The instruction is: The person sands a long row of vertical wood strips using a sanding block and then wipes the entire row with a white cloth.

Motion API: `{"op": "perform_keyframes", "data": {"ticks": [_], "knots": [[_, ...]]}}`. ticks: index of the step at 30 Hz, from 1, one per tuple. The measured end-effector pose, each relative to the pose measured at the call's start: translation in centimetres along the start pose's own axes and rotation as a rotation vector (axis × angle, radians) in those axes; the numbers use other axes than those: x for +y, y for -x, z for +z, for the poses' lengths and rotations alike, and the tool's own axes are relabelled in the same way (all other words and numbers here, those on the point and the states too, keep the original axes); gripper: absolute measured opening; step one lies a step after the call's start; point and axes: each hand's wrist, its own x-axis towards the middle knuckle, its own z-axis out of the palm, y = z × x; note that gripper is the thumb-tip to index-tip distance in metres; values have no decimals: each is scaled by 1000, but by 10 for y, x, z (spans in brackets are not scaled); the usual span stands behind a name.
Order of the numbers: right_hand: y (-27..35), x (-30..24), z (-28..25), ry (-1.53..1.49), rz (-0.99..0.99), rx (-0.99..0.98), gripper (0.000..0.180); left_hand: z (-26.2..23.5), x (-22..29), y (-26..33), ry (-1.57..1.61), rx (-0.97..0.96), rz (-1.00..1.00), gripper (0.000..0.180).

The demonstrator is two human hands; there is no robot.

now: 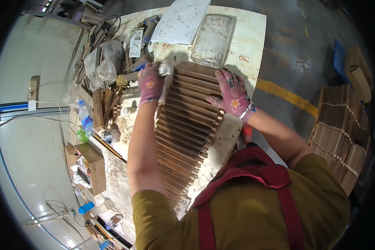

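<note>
A long row of dark brown wooden slats (183,129) lies side by side across the white work table, with small notched or pegged ends along its right edge. My right hand (234,93), in a pink flowered glove, rests on the row's upper right end with fingers spread. At the row's upper left edge is my gloved left hand (149,85), its fingers curled and closed. A white, rounded thing (166,68) shows beside its fingertips, and something blue shows by the knuckles. Whether these belong to one held tool is unclear.
Paper sheets (181,21) and a plastic-wrapped block (212,39) lie at the table's far end. Wood offcuts, plastic bags (108,58) and a bottle (86,118) crowd the left side. Stacked wooden pieces (339,129) stand at the right. A wooden box (91,166) sits lower left.
</note>
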Motion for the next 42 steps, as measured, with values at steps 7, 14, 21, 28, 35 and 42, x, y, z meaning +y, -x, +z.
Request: {"op": "perform_keyframes", "data": {"ticks": [7, 14, 21, 28, 35, 42], "knots": [[-2, 0, 2, 62, 89, -77, 91, 33, 98, 68, -57, 84, 461, 77], [-6, 9, -2, 48, 6, -55, 96, 5, 12, 22, 457, -138, -448, 28], [6, -3, -9, 141, -141, -138, 102, 26, 64, 115, -76, 33, 364, 57], [3, -11, -17, 186, -119, -152, 100, -2, -39, 81, 344, -2, -453, 48], [-30, -34, -53, -1018, -250, -67, 78, -70, 70, 118, 640, 194, 70, 61], [-57, -58, -85, -1260, -183, -52, 38, -39, 9, 129, 601, 525, 230, 44]]}}
